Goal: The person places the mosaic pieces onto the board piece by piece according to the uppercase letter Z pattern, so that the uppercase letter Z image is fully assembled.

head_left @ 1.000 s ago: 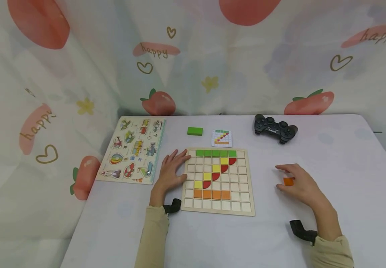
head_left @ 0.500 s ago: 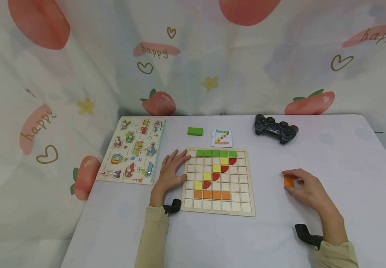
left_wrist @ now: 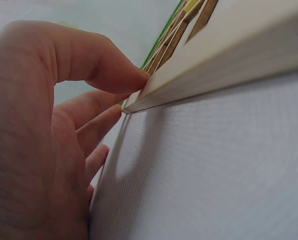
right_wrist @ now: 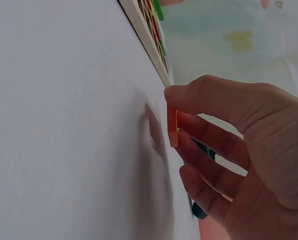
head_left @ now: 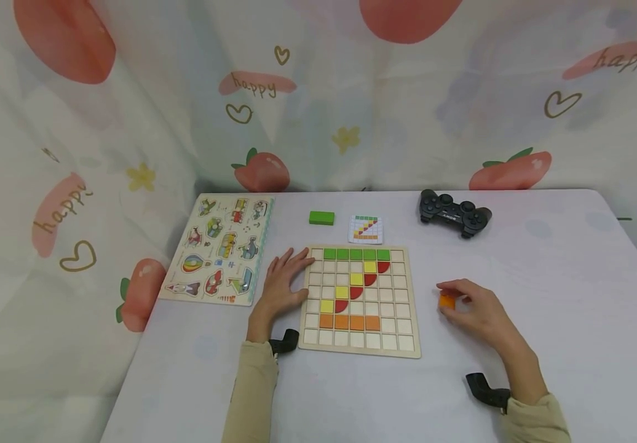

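Observation:
A wooden grid board (head_left: 414, 332) lies on the table with a green row at the top, yellow squares and red quarter-circle tiles on a diagonal, and several orange squares in a lower row. My left hand (head_left: 281, 289) touches the board's left edge, thumb and fingertips at the rim, as the left wrist view also shows. To the right of the board, my right hand (head_left: 479, 311) pinches an orange square tile (head_left: 447, 301) between thumb and fingers. In the right wrist view the tile (right_wrist: 172, 125) is seen edge-on, over the white tabletop.
Behind the board lie a green block (head_left: 321, 218) and a small pattern card (head_left: 366, 229). A black game controller (head_left: 455, 213) sits at the back right. A picture puzzle board (head_left: 219, 249) lies left of my left hand.
My right hand first stood spread near the orange tile, then closed on it, and has now moved left toward the board with it. The left hand stays at the board's edge.

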`<action>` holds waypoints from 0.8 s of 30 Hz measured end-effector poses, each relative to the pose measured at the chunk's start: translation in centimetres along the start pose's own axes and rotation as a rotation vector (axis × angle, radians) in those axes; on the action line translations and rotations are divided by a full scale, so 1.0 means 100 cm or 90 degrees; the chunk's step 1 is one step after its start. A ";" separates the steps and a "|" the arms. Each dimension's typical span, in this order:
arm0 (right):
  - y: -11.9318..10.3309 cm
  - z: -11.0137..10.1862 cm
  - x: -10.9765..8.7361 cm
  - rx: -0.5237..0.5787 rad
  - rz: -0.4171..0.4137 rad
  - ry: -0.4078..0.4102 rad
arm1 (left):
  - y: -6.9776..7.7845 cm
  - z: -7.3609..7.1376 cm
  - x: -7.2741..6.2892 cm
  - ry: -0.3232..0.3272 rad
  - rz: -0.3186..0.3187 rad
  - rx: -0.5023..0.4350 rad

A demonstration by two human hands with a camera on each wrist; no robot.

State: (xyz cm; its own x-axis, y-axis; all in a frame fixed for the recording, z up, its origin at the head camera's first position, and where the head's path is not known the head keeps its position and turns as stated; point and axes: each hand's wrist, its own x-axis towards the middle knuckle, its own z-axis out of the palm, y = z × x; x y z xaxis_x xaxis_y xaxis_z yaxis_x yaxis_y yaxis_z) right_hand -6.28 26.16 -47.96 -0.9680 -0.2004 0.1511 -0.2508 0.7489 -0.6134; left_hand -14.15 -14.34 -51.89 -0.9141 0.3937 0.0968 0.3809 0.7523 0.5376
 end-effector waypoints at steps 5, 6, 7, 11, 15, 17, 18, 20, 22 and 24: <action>-0.014 0.008 0.005 0.009 -0.017 -0.021 | -0.001 0.001 0.000 0.003 0.005 -0.007; -0.017 0.010 0.006 0.011 -0.019 -0.028 | -0.001 0.001 0.000 0.005 0.005 -0.007; -0.020 0.012 0.006 0.012 -0.023 -0.036 | -0.001 0.001 0.000 0.006 0.005 -0.009; -0.032 0.021 0.008 0.023 -0.056 -0.058 | -0.001 0.002 0.000 0.009 0.007 -0.008; -0.045 0.030 0.009 0.037 -0.085 -0.082 | -0.002 0.002 0.000 0.011 0.008 -0.006; -0.051 0.034 0.010 0.036 -0.086 -0.106 | -0.002 0.002 0.000 0.012 0.007 -0.005; -0.054 0.036 0.010 0.037 -0.084 -0.118 | -0.002 0.002 0.000 0.012 0.006 -0.004; -0.059 0.040 0.011 0.034 -0.077 -0.141 | -0.002 0.002 0.000 0.012 0.006 -0.004; -0.063 0.043 0.011 0.034 -0.075 -0.157 | -0.002 0.002 0.000 0.009 0.006 -0.005; -0.064 0.046 0.011 0.037 -0.076 -0.164 | -0.003 0.002 0.000 0.009 0.006 -0.005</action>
State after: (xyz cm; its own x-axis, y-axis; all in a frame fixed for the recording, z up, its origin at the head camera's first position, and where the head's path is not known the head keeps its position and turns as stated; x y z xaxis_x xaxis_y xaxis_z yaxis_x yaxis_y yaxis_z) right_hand -5.67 18.19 -47.44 -0.8956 -0.4440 0.0280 -0.3545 0.6743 -0.6478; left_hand -14.22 -14.42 -52.24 -0.9122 0.3937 0.1133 0.3887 0.7443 0.5432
